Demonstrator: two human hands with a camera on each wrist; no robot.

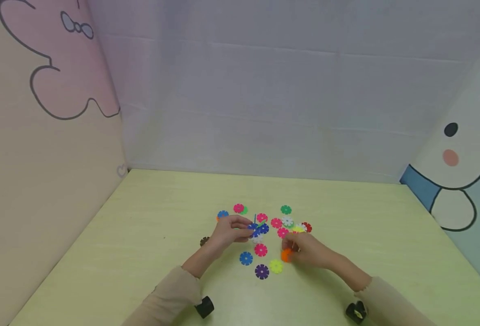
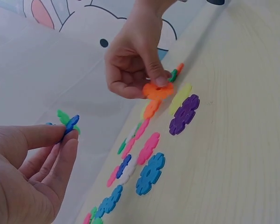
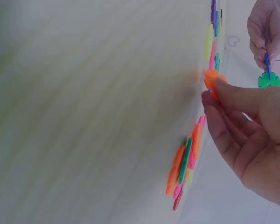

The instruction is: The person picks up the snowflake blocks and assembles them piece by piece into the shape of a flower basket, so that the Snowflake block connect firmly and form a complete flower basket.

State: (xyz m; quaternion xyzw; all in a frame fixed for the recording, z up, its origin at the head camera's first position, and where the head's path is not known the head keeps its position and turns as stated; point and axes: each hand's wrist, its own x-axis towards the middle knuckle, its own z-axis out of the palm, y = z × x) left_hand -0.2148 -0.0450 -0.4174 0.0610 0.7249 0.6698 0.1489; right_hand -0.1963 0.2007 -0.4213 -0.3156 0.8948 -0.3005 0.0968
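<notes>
Your left hand pinches a blue-and-green cluster of notched plastic discs, raised off the bench, green crosswise to blue. Your right hand pinches an orange flower-shaped plastic disc, right of the cluster, not touching it.

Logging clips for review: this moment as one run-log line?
left hand: pinches joined blue and green slotted discs | right hand: pinches orange slotted disc | table: loose slotted discs

Head view high, facing table; wrist views close, sharing orange disc.
</notes>
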